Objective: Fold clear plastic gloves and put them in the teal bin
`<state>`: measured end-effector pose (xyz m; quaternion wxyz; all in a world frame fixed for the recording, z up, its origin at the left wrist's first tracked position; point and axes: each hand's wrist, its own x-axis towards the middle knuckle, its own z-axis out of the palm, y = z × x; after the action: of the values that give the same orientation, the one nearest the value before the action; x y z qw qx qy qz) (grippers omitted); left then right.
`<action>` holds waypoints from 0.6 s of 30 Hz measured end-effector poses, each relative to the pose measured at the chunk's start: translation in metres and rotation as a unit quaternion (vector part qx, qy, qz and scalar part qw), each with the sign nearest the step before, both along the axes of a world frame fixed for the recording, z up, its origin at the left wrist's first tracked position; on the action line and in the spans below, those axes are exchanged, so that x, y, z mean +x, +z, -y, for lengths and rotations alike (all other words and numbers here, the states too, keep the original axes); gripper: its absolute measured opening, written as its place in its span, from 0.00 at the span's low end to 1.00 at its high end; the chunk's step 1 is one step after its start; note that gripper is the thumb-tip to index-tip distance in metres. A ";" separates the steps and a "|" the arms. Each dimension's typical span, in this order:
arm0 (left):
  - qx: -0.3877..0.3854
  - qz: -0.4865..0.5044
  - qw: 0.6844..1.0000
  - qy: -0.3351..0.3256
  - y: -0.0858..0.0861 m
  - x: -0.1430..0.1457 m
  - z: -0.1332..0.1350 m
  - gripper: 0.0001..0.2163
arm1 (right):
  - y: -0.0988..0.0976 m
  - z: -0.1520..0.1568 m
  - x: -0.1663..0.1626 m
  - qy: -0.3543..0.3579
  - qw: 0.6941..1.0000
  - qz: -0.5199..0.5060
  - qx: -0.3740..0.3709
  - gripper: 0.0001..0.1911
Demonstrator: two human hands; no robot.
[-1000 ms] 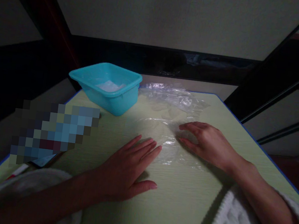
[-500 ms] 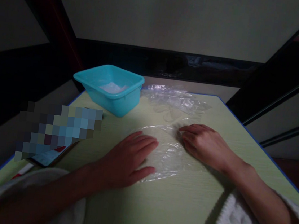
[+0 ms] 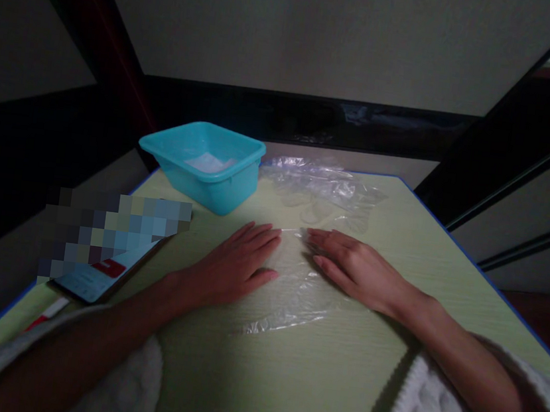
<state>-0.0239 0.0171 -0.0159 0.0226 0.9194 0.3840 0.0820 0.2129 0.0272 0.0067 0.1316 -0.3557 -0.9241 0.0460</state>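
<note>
A thin clear plastic sheet or bag lies flat and wrinkled on the table in front of me. My left hand rests palm down on its left side, fingers stretched out. On the opposite side, my right hand lies over the far right part, its fingers extended and pointing left. Between the two sets of fingertips there is a small gap. Beyond them sits a crumpled heap of clear plastic; whether it joins the nearer piece I cannot tell.
A turquoise plastic basin with something whitish inside stands at the back left. Nearer on the left lies a phone, partly blurred out, beside a red and white object. The pale table has a blue edge; a wall rises behind it.
My left hand has slid a little away from me and left over the plastic. My right hand has moved left, bringing the fingertips closer together.
</note>
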 end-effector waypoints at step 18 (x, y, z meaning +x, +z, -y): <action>-0.004 0.001 1.000 0.003 -0.001 -0.001 0.000 0.23 | -0.008 -0.003 -0.003 0.041 0.999 0.022 -0.017 0.34</action>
<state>-0.0252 0.0173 -0.0169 0.0262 0.9181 0.3870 0.0819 0.2095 0.0297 -0.0010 0.1032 -0.3209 -0.9396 0.0589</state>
